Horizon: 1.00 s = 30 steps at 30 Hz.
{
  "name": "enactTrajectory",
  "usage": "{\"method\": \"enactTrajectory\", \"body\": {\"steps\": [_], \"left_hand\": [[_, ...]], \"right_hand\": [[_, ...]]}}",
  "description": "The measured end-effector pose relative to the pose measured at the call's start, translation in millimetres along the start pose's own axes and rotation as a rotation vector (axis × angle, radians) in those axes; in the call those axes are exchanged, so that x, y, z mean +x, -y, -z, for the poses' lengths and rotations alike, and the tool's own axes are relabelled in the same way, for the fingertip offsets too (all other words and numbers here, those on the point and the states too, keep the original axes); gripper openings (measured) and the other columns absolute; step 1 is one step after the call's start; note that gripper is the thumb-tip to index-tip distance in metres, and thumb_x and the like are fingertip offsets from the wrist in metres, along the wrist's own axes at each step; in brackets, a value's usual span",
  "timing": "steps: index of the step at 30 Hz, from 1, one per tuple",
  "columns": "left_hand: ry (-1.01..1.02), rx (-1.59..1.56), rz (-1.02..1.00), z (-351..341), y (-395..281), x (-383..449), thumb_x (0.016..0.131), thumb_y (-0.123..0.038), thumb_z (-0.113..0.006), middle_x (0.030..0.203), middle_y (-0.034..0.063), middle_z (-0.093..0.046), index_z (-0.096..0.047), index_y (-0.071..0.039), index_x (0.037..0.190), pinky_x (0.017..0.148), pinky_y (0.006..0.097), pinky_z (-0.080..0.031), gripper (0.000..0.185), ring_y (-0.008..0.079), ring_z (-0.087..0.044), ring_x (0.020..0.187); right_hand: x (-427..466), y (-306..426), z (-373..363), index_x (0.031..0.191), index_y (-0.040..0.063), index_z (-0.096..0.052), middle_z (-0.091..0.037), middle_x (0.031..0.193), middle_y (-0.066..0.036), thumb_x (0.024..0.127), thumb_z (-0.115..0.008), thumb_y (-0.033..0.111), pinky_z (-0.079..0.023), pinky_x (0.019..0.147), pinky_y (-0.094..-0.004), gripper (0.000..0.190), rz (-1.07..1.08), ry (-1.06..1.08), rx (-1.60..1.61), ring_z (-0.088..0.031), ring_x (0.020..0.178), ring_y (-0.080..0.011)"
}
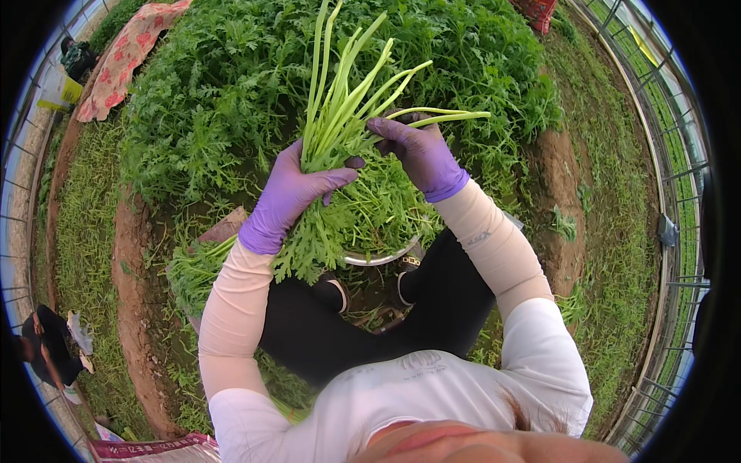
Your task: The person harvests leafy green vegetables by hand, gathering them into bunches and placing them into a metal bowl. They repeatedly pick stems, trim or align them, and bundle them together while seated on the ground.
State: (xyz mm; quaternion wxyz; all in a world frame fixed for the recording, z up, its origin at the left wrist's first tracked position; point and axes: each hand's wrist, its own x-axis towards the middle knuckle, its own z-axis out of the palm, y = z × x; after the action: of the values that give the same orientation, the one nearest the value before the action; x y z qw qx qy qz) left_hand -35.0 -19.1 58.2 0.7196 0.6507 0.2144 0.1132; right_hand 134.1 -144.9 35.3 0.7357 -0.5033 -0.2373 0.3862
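Note:
My left hand (289, 188), in a purple glove, grips a bunch of leafy greens (338, 110) that look like crown daisy. Pale cut stems fan upward from it, while the leaves hang below the fist. Beside the bunch, my right hand (422, 156), also gloved and soiled at the fingers, pinches a couple of stalks (454, 117) whose cut ends point right. Their leafy ends run in towards the bunch, partly hidden by the fingers. Under both hands lie loose greens (388, 202) in a round vessel with a metal rim (379, 260), between my feet.
Dense standing greens (231, 81) grow ahead. Cut greens (197, 275) are piled by my left arm. Soil ridges (134, 289) run along both sides. A floral cloth (127, 58) lies at upper left. Two people (52, 341) are at the left edge. Greenhouse framing (666, 173) curves along the right.

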Motion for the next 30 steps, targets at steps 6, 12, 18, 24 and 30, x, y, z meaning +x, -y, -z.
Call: {"method": "enactTrajectory", "body": {"steps": [6, 12, 18, 24, 30], "left_hand": [[0.046, -0.016, 0.013, 5.4, -0.1, 4.9, 0.083, -0.01, -0.074, 0.099, 0.0129, -0.073, -0.055, 0.006, 0.118, 0.048, 0.0205, -0.043, 0.043, 0.0071, -0.053, 0.052], [0.088, -0.029, 0.023, 17.0, 1.6, 9.4, 0.086, -0.012, -0.07, 0.099, 0.0157, -0.073, -0.055, 0.006, 0.118, 0.047, 0.0225, -0.042, 0.04, 0.0087, -0.049, 0.048], [-0.022, -0.072, 0.032, 37.4, 14.0, 10.6, 0.086, -0.012, -0.069, 0.087, 0.0138, -0.07, -0.058, 0.007, 0.112, 0.045, 0.0246, -0.039, 0.034, 0.0103, -0.048, 0.046], [-0.032, -0.098, -0.019, 37.5, 8.5, 9.2, 0.086, -0.012, -0.069, 0.095, 0.0151, -0.073, -0.062, 0.007, 0.11, 0.046, 0.0246, -0.039, 0.031, 0.0102, -0.047, 0.046], [0.046, -0.069, -0.035, 25.2, 9.7, 8.1, 0.095, -0.016, -0.059, 0.051, -0.0003, -0.048, -0.065, 0.009, 0.107, 0.044, 0.0258, -0.031, 0.028, 0.0095, -0.041, 0.041]], "right_hand": [[9.0, 6.8, 23.6, 0.1, 0.002, -0.065, -0.07, 0.093, -0.008, 0.087, -0.071, 0.008, -0.056, 0.065, -0.0295, 0.015, 0.071, -0.061, 0.224, -0.068, 0.08, -0.0174], [20.8, 20.7, 56.2, 0.1, 0.003, -0.063, -0.07, 0.09, -0.008, 0.087, -0.071, 0.007, -0.055, 0.057, -0.0269, 0.016, 0.179, -0.194, 0.286, -0.067, 0.071, -0.0156], [39.8, 25.7, 130.7, 0.101, 0.0, -0.067, -0.071, 0.092, -0.011, 0.083, -0.074, 0.009, -0.056, 0.072, -0.0294, 0.021, 0.215, -0.289, -0.129, -0.066, 0.076, -0.0184], [27.0, 6.3, 101.6, 0.136, -0.002, -0.052, -0.057, 0.135, -0.019, 0.072, -0.084, 0.032, -0.041, 0.107, -0.0359, 0.079, -0.497, 0.288, -1.047, -0.055, 0.124, -0.0279], [22.9, -16.7, 18.9, 0.148, 0.007, -0.033, -0.044, 0.144, -0.015, 0.079, -0.079, 0.019, -0.037, 0.11, -0.0383, 0.084, 0.466, 0.341, -0.782, -0.045, 0.131, -0.0278]]}}
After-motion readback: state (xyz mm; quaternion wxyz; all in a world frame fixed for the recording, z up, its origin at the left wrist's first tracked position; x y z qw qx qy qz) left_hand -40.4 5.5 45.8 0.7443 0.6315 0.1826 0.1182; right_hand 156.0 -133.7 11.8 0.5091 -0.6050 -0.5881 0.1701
